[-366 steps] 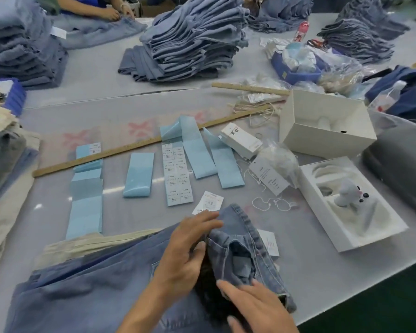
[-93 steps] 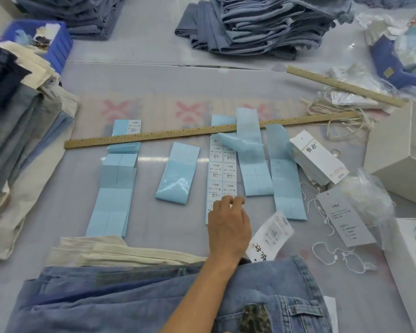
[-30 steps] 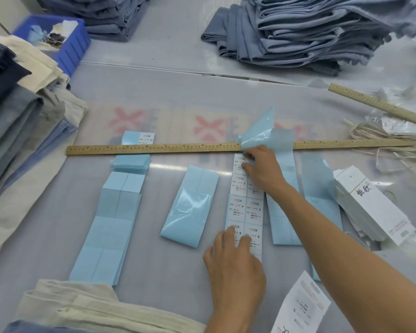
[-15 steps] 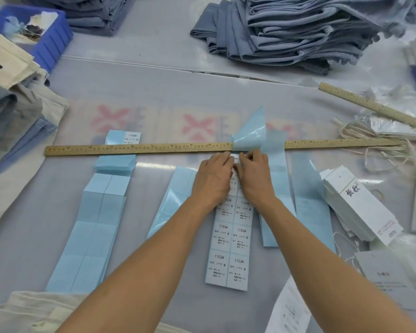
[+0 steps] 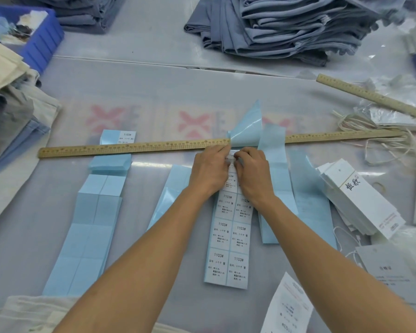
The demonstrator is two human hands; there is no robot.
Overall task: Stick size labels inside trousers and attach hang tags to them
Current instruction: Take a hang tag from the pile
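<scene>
A strip of white size labels (image 5: 231,239) on blue backing lies lengthwise in the middle of the table. My left hand (image 5: 208,170) and my right hand (image 5: 253,173) meet at its far end, just below the wooden ruler (image 5: 130,147). Both sets of fingertips pinch at the top label there; the label itself is mostly hidden under the fingers. Bare blue backing (image 5: 249,127) curls up behind the hands. A stack of white hang tags (image 5: 360,200) lies to the right. A loose tag (image 5: 287,308) lies near the bottom edge.
More blue backing strips (image 5: 89,227) lie left and right of the label strip. Folded blue trousers (image 5: 286,25) are piled at the back, other garments (image 5: 7,111) at the left. A blue bin (image 5: 39,37), a second ruler (image 5: 370,97) and loose strings (image 5: 382,138) sit around.
The left hand has come up from the strip's near end to its far end and joined the right hand. Both hands now work closer together on the top label.
</scene>
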